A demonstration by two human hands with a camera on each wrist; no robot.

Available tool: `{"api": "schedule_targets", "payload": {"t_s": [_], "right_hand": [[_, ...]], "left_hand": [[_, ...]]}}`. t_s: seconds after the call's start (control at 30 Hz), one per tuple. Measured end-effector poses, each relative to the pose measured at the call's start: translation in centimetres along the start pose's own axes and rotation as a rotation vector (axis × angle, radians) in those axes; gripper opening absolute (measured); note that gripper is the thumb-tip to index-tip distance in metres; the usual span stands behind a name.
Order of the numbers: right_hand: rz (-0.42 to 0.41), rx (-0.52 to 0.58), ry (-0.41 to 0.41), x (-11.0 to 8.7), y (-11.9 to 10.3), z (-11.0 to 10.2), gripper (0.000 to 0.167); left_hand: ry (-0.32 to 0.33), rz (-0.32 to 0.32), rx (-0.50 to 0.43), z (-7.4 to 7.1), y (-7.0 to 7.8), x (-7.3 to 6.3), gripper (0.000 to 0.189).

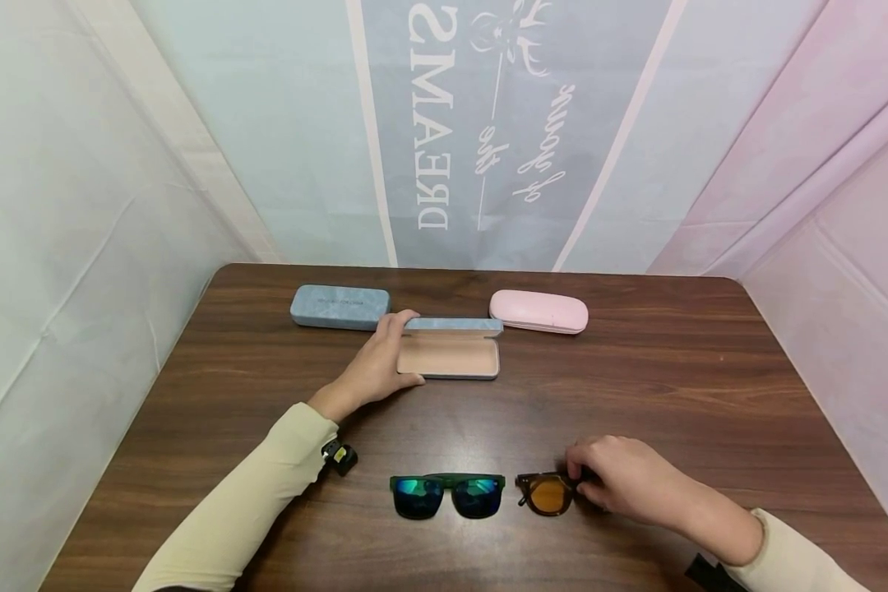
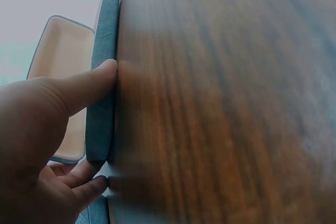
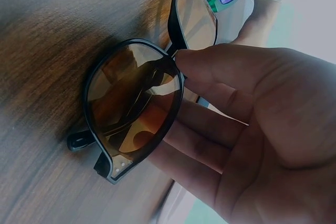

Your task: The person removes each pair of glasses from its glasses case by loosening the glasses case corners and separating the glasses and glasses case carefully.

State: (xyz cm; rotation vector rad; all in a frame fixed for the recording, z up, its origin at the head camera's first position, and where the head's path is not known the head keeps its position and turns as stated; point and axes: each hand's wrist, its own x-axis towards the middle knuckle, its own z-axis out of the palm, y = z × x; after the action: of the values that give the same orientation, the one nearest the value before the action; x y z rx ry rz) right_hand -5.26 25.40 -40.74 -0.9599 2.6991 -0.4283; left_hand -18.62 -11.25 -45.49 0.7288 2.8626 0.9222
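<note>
My left hand (image 1: 373, 362) grips the left end of an open blue glasses case (image 1: 455, 358), thumb along its front wall and fingers behind. Its lid stands raised at the back, and the beige lining shows with nothing in it. In the left wrist view the thumb presses the blue outer side of the case (image 2: 103, 108). At the front right, my right hand (image 1: 636, 477) pinches dark-framed sunglasses with amber lenses (image 1: 550, 497) near the bridge; it covers one lens in the head view. The right wrist view shows their temples folded behind the lenses.
Green-framed sunglasses with mirrored lenses (image 1: 444, 497) lie left of the amber pair. A closed blue glasses case (image 1: 340, 307) is at the back left, and a closed pink case (image 1: 538, 312) at the back right. A printed cloth (image 1: 518, 164) hangs behind the wooden table (image 1: 673, 362).
</note>
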Motion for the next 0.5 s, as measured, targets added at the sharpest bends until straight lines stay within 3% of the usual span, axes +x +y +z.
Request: {"api": "schedule_targets", "payload": {"t_s": [0.5], "right_hand": [[0.034,0.015,-0.015,0.05,-0.11,-0.32,0.017]], "left_hand": [[-0.004,-0.003,0.000,-0.14,0.18,-0.02,0.096]]}}
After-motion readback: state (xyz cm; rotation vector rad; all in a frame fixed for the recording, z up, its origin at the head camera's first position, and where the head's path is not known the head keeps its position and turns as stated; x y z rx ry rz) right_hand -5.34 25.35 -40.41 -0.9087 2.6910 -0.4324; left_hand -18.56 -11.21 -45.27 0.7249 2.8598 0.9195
